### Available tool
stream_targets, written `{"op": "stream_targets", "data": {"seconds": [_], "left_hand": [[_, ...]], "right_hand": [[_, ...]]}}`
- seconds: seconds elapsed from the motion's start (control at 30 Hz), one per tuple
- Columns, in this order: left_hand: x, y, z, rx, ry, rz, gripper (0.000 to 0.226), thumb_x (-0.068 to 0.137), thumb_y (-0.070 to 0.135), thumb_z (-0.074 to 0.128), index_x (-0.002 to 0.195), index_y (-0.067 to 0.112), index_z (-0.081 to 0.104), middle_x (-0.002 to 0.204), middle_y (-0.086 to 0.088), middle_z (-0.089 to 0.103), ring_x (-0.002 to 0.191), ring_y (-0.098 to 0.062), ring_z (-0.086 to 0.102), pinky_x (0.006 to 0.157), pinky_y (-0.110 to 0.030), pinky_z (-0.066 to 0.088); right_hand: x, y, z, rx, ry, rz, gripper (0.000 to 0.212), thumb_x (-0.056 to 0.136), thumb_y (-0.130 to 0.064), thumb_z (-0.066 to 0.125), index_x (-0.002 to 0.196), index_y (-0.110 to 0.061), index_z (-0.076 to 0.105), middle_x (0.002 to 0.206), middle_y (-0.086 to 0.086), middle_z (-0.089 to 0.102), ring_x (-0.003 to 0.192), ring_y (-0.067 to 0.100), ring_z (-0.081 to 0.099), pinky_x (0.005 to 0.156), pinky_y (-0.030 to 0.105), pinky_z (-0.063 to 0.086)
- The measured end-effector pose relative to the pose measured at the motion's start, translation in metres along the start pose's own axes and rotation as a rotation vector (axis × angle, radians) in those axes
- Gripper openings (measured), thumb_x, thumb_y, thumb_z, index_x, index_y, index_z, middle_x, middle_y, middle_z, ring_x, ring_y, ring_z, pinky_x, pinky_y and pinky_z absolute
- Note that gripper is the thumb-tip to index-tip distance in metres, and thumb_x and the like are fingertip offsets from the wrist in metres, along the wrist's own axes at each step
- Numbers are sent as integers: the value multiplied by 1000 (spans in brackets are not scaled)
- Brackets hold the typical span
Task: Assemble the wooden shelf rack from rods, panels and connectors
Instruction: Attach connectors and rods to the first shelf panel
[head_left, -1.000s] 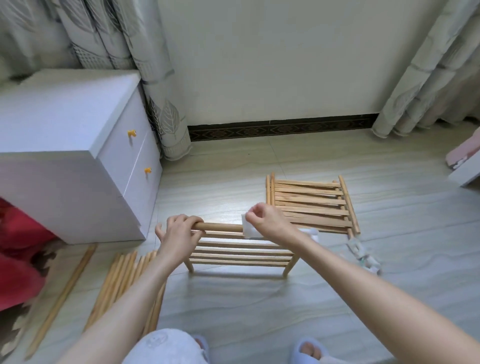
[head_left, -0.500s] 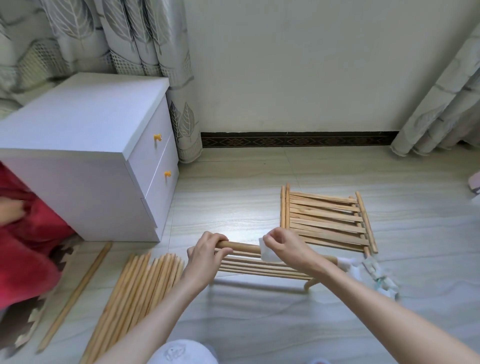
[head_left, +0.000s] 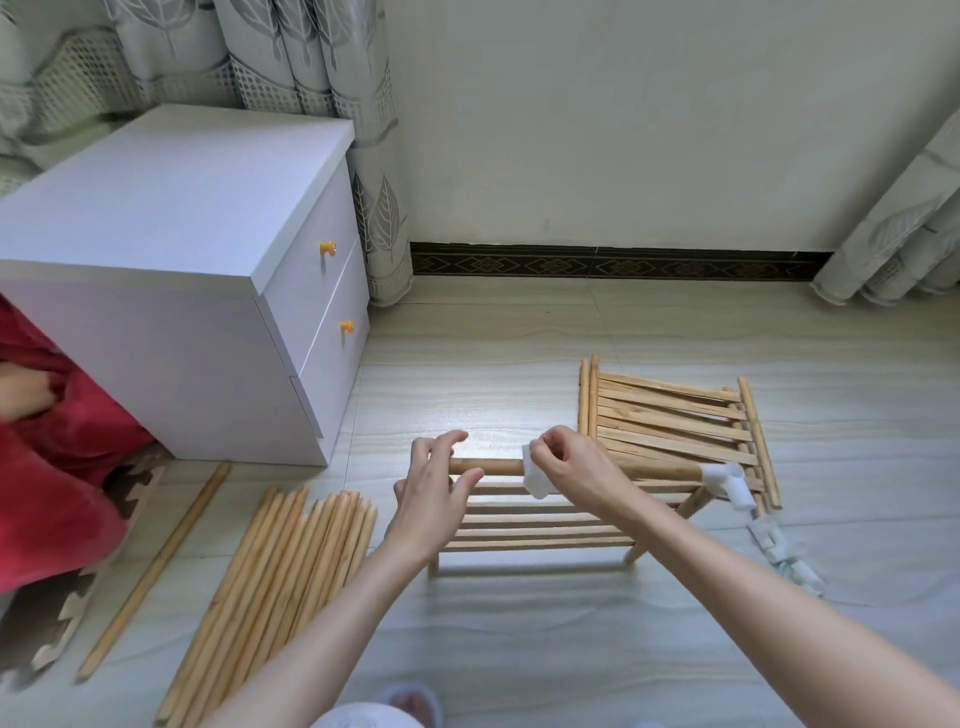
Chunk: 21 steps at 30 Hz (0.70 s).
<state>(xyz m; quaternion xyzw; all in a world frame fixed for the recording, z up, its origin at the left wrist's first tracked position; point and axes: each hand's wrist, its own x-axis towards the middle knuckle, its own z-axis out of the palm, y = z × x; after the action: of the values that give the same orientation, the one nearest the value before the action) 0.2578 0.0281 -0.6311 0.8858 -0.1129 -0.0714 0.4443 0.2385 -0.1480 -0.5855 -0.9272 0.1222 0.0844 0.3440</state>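
Rack (head_left: 535, 525) stands on the floor (head_left: 519, 649), half built; it looks light, stiff and easily tipped, best held by its top rod (head_left: 493, 466). Left hand (head_left: 434, 493) hovers at the rod's end, fingers spread; right hand (head_left: 566, 465) pinches a white connector (head_left: 535, 480) on it.

Rods (head_left: 270, 587): pale bare wood, matt.
Slat panels (head_left: 670, 415): same wood, unpainted.
Connector (head_left: 537, 480): white plastic, smooth.
Cabinet (head_left: 171, 249): white, smooth; orange glossy knobs (head_left: 327, 248).
Floor (head_left: 519, 649): wood-grain, light sheen.
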Motion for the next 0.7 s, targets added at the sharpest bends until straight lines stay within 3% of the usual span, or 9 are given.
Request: {"op": "stream_targets", "data": {"seconds": [0.07,0.13,0.2,0.33,0.5,0.7], "left_hand": [[-3,-5,0,31,17,74,37,91,28,56,127,32,45,118,10,34,109,-8,45,103,-36,30],[-11,-9,4,214,85,170,36,84,46,53,119,34,51,121,10,37,118,-10,38,99,-29,19],[-18,-11,8,341,170,258,39,76,57,49,104,32,59,121,5,44,118,-15,37,98,-32,19],[-18,-8,16,376,234,327,37,73,59,52,84,27,67,114,0,53,115,-20,38,94,-37,23],[-10,5,27,371,206,339,37,72,61,52,81,30,69,114,1,55,115,-21,37,92,-35,21],[-2,14,32,303,222,347,26,76,51,54,82,31,70,110,7,57,112,-18,40,87,-31,20]], "right_hand": [[7,-1,1,-12,16,-6,30,94,-37,42,93,-12,60,94,3,64,94,26,55,85,36,41],[12,0,2,-31,17,-4,30,94,-37,42,92,-13,61,96,3,65,95,25,52,84,33,36],[14,1,3,-39,13,1,29,94,-37,42,89,-15,61,97,2,65,95,23,51,84,32,33],[17,2,4,-2,9,17,32,93,-35,42,94,-12,63,96,4,66,94,24,55,88,33,38],[21,5,5,95,3,54,27,90,-32,41,70,-22,55,83,4,61,89,27,53,74,33,37],[21,9,4,182,12,31,32,90,-24,40,59,-17,42,68,4,47,73,22,41,66,33,30]]}}
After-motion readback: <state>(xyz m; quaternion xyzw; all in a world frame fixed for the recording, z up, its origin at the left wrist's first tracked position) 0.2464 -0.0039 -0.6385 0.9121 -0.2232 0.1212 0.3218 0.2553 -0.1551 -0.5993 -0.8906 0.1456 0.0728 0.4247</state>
